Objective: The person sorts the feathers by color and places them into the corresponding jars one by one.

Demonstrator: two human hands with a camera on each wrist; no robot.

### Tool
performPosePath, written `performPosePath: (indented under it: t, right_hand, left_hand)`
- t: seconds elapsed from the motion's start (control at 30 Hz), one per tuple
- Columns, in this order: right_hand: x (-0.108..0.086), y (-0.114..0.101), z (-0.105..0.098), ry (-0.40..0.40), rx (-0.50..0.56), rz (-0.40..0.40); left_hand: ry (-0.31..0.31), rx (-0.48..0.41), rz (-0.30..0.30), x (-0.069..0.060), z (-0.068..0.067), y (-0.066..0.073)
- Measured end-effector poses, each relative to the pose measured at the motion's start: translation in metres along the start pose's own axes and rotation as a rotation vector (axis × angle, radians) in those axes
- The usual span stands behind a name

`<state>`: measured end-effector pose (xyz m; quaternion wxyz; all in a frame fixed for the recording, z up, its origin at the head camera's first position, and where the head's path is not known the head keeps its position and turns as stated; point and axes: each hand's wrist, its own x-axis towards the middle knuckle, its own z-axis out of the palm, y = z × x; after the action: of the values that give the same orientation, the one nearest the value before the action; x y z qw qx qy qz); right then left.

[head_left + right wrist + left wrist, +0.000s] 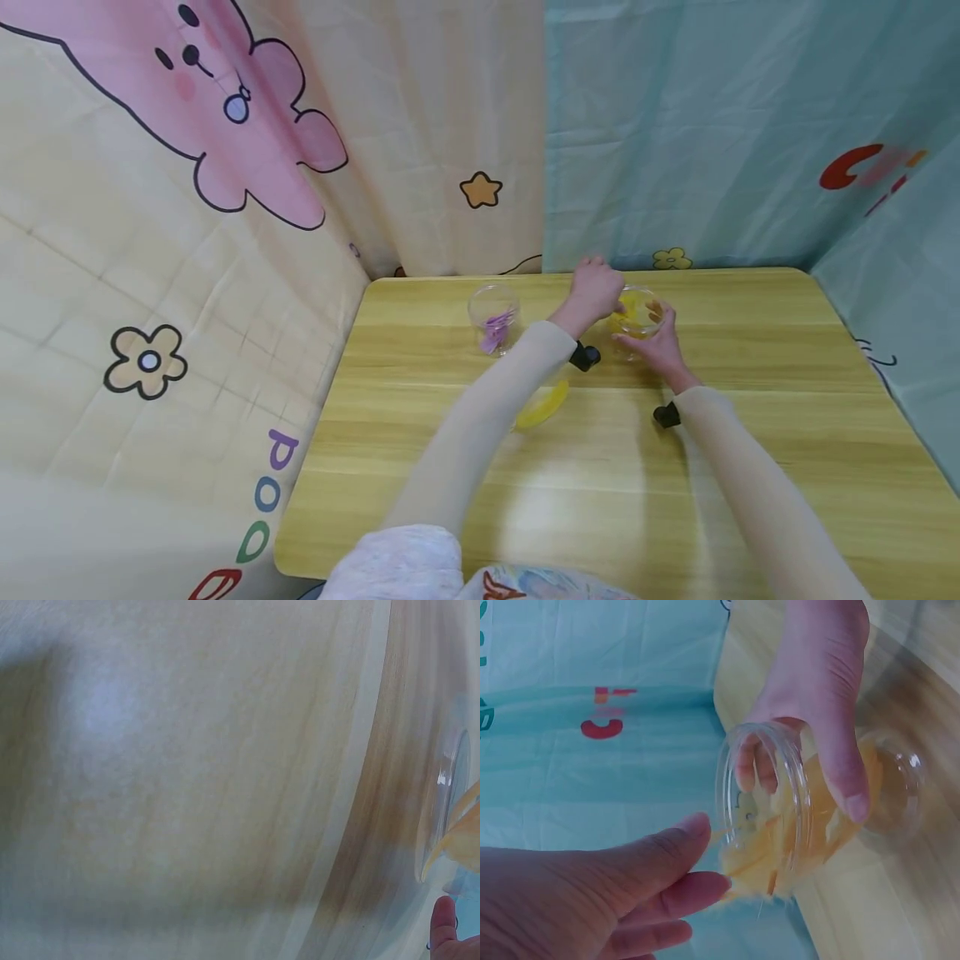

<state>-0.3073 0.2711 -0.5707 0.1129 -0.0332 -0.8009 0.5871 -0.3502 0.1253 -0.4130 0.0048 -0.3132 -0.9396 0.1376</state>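
In the head view my right hand [662,340] grips a clear round jar [804,787] from its right side, fingers and thumb around the wall. The jar is tilted, its mouth toward my left hand, and yellow feather-like pieces [769,851] fill part of it. My left hand [596,290] is at the mouth, pinching a yellow feather-like piece between thumb and fingers; the exact contact is partly hidden. At the edge of the right wrist view, a fingertip [444,915] shows below a yellow piece [463,840].
Another clear jar [493,307] holding purple pieces [495,331] stands on the wooden table [420,467] to the left. Under the left forearm lies a curved yellow piece [546,406]. Printed curtains [480,92] hang behind the table and at its sides.
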Motion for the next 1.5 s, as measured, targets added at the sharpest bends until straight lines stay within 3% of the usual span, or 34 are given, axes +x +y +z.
performPosePath:
  t: [0.17,0.33,0.53,0.63,0.83,1.0,1.17,1.5]
  right_hand:
    - [-0.001,0.003,0.003,-0.016,0.000,-0.003]
    - [-0.001,0.003,0.002,-0.014,0.001,-0.011]
    - [0.000,0.005,0.002,-0.003,0.009,-0.011]
    - [0.001,0.005,0.002,-0.006,0.007,-0.014]
    - [0.001,0.003,0.000,-0.004,0.003,0.012]
    - [-0.001,0.002,0.000,-0.023,0.026,0.025]
    - [0.000,0.002,-0.001,-0.034,0.045,0.020]
    - [0.000,0.006,0.001,-0.015,0.016,-0.002]
  left_hand:
    - [0.051,-0.082,-0.050,-0.001,0.009,0.000]
    - [0.181,-0.247,-0.078,-0.019,0.032,-0.013]
    - [0.318,-0.602,-0.042,-0.069,0.085,-0.034]
    - [0.312,-0.700,-0.052,-0.103,0.120,-0.044]
    - [0.174,-0.696,-0.182,-0.165,0.175,-0.056]
    - [0.101,-0.692,-0.160,-0.195,0.202,-0.057]
    - [0.128,-0.665,-0.089,-0.205,0.214,-0.054]
    - [0.242,-0.675,-0.074,-0.208,0.215,-0.054]
